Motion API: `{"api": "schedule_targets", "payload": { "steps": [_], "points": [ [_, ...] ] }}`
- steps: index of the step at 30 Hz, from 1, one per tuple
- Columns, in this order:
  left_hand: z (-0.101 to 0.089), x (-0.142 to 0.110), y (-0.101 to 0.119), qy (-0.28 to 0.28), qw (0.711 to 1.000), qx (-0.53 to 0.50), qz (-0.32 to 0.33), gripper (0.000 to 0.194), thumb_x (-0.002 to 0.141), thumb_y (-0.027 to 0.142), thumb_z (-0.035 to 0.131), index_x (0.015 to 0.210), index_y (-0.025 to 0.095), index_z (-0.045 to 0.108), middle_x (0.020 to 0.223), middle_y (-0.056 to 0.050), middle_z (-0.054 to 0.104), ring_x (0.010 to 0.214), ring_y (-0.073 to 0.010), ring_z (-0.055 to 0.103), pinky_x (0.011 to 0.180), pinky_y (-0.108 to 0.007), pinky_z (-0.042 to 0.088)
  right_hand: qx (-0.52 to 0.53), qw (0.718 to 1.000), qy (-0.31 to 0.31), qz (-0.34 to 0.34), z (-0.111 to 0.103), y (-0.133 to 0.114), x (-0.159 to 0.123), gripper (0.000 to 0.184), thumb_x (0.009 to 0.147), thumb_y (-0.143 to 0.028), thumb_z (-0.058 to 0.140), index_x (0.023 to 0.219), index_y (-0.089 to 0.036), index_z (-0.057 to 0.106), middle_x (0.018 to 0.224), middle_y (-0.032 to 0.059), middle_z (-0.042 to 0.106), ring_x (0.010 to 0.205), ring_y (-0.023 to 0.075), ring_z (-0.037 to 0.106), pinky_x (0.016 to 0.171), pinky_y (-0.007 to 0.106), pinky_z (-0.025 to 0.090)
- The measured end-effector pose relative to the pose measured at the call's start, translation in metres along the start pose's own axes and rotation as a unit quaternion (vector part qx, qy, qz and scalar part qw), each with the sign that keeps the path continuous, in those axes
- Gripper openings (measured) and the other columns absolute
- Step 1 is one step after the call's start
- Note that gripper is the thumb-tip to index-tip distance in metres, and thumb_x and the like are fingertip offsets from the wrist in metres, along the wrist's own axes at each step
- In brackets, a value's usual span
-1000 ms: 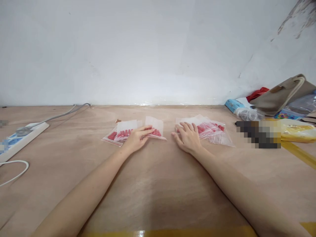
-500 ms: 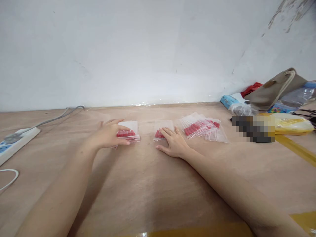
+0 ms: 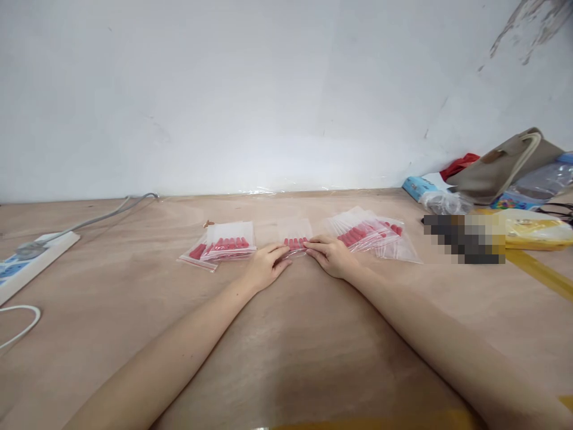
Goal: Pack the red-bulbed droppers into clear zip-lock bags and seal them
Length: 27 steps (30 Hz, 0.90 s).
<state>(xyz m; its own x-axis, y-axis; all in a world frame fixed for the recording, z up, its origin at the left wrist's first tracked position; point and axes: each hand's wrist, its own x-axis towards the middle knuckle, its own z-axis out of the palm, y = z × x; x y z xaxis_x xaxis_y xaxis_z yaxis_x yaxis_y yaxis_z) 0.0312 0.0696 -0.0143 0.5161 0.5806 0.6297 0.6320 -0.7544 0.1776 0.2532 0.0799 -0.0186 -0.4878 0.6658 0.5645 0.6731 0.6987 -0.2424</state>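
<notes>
A small clear zip-lock bag (image 3: 293, 229) with a row of several red capsule-shaped pieces lies flat in the middle. My left hand (image 3: 267, 266) pinches its near left corner, fingers together and thumb below. At the near right corner, my right hand (image 3: 331, 255) grips the same bag between thumb and fingers. To the left lies a stack of similar filled bags (image 3: 230, 234), with one bag (image 3: 193, 254) sticking out askew beneath. Beside my right hand, more filled bags (image 3: 358, 224) are fanned out and overlap one another.
A white power strip (image 3: 40, 263) with a grey cable stands at the left. On the right are a dark blurred-out object (image 3: 463, 239), a yellow-and-white packet (image 3: 537, 227), a blue tissue pack (image 3: 418, 188) and a grey-beige bag (image 3: 496, 167). A wall rises behind the table (image 3: 286, 346).
My left hand has moved right, from the left stack to the middle bag. My right hand has shifted slightly right and drawn its fingers in at the bag's near corner.
</notes>
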Motion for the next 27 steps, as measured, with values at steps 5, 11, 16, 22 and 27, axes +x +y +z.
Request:
{"api": "schedule_targets", "payload": {
  "steps": [5,11,16,22,27],
  "points": [
    [0.000,0.001,0.001,-0.002,1.000,0.008,0.025,0.015,0.085,0.022,0.049,0.089,0.017,0.063,0.095,-0.007,0.064,0.086,-0.0184,0.061,0.078,-0.033,0.051,0.062,0.998,0.010,-0.005,-0.003,-0.001,-0.004,0.030,0.085,-0.031,0.046,0.110,-0.020,0.059,0.110,0.0082,0.057,0.097,0.0169,0.056,0.083,0.031,0.046],
    [-0.003,0.000,0.004,0.014,1.000,0.015,0.018,0.016,0.089,0.018,0.043,0.089,0.015,0.058,0.091,-0.007,0.063,0.084,-0.0160,0.060,0.076,-0.030,0.050,0.075,0.995,0.051,-0.029,-0.005,-0.001,-0.009,0.034,0.076,-0.022,0.053,0.110,-0.020,0.056,0.105,0.0084,0.055,0.097,0.0171,0.054,0.081,0.031,0.047],
    [-0.005,-0.002,0.003,0.034,0.998,0.039,0.024,0.013,0.086,0.023,0.050,0.093,0.016,0.057,0.094,-0.006,0.063,0.086,-0.0157,0.061,0.077,-0.028,0.051,-0.035,0.995,0.083,-0.032,-0.005,-0.003,-0.009,0.018,0.080,-0.016,0.047,0.086,-0.020,0.064,0.085,0.0048,0.063,0.077,0.0138,0.057,0.068,0.026,0.043],
    [-0.009,-0.004,-0.005,0.035,0.992,0.103,0.070,0.020,0.089,0.019,0.042,0.090,0.016,0.062,0.093,-0.006,0.066,0.082,-0.0162,0.063,0.073,-0.028,0.053,-0.138,0.984,0.088,-0.066,-0.009,-0.004,-0.006,0.016,0.083,-0.018,0.049,0.082,-0.021,0.065,0.076,0.0014,0.066,0.074,0.0125,0.056,0.071,0.028,0.034],
    [-0.009,-0.006,-0.011,0.028,0.983,0.150,0.102,0.023,0.090,0.018,0.041,0.096,0.016,0.062,0.098,-0.008,0.066,0.086,-0.0175,0.063,0.076,-0.028,0.053,-0.179,0.974,0.108,-0.089,-0.011,-0.003,-0.006,0.016,0.084,-0.021,0.049,0.081,-0.018,0.064,0.070,0.0011,0.066,0.069,0.0123,0.053,0.069,0.028,0.031]
  ]
}}
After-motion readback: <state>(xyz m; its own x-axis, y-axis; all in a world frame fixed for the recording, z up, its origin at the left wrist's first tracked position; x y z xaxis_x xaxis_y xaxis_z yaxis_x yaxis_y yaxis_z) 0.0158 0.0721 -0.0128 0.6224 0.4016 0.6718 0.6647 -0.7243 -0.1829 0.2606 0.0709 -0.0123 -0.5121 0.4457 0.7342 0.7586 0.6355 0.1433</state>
